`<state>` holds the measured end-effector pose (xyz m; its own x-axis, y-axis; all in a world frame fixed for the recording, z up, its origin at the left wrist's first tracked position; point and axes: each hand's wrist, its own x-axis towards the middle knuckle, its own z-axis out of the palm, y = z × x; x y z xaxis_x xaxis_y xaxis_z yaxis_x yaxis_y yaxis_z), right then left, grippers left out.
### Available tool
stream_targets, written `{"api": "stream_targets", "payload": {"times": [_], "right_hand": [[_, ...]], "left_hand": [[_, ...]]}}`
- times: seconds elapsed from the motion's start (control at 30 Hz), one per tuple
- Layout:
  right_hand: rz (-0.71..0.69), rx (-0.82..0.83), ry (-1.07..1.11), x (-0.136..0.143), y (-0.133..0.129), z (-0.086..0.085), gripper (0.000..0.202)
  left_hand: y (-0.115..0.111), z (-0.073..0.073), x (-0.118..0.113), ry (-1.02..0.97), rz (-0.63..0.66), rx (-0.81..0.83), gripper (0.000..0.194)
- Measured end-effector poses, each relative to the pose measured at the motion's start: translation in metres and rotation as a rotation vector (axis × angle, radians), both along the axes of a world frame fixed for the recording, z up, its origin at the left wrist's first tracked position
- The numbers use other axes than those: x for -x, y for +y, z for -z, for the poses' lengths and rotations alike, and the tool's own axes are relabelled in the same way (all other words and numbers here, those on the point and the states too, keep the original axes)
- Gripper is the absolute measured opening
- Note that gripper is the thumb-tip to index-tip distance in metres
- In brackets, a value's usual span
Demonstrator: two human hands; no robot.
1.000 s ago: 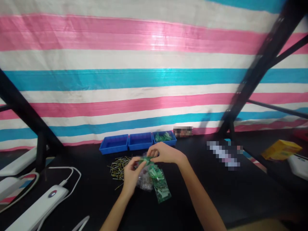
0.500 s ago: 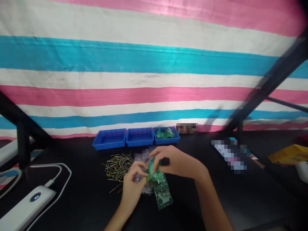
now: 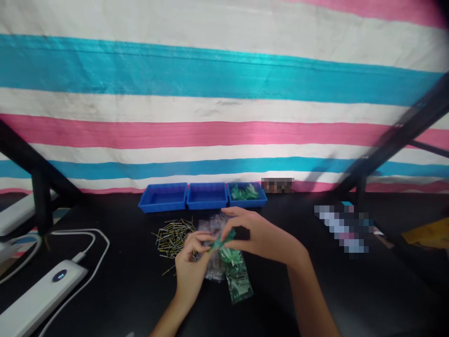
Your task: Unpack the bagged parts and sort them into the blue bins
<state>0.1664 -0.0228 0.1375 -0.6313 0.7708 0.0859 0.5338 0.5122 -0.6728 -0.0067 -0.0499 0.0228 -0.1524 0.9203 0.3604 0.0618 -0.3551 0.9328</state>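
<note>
My left hand (image 3: 192,256) is closed in a pinch on one end of a small green plastic packet (image 3: 220,241). From the other side, my right hand (image 3: 261,236) grips the packet between thumb and fingertips. Under the hands lie more green packets (image 3: 239,280), in a strip on the black table, with small pieces inside that I cannot make out. Clear crinkled plastic wrap (image 3: 214,272) is partly hidden beneath them. Beside my left hand is a loose pile of thin yellow and silver rods (image 3: 173,238).
Three blue trays stand along the back: a left tray (image 3: 164,206), a middle tray (image 3: 206,204) and a right tray (image 3: 247,203) with green packets in it. A white power bank (image 3: 42,297) with a cable lies at left, a yellow packet (image 3: 428,234) at far right. Black frame bars flank the table.
The green packet between my hands has turned and now shows as a narrow, slanted shape. My hands stay close together. The whole view has shifted slightly.
</note>
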Motion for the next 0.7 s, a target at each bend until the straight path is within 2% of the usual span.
{"api": "stream_targets", "payload": {"times": [0.1,0.23,0.37,0.47,0.6,0.7], "right_hand": [[0.004,0.020,-0.028,0.002,0.002,0.005,0.019],[-0.040,0.097,-0.057,0.002,0.012,0.012,0.015],[-0.040,0.308,0.082,-0.013,0.032,0.026,0.021],[0.187,0.296,0.169,-0.036,0.053,0.048,0.030],[0.688,0.012,0.225,-0.063,0.081,0.079,0.037],[0.876,-0.067,0.189,-0.071,0.094,0.095,0.037]], "left_hand": [[0.001,0.001,-0.002,-0.082,-0.007,0.093,0.029],[0.003,0.003,-0.003,-0.092,-0.002,0.159,0.029],[0.003,0.000,-0.003,-0.058,0.013,0.193,0.017],[0.003,-0.004,-0.001,-0.062,0.021,0.193,0.020],[0.004,-0.004,0.000,-0.101,-0.008,0.217,0.021],[0.006,0.000,0.002,-0.128,-0.004,0.218,0.021]]}}
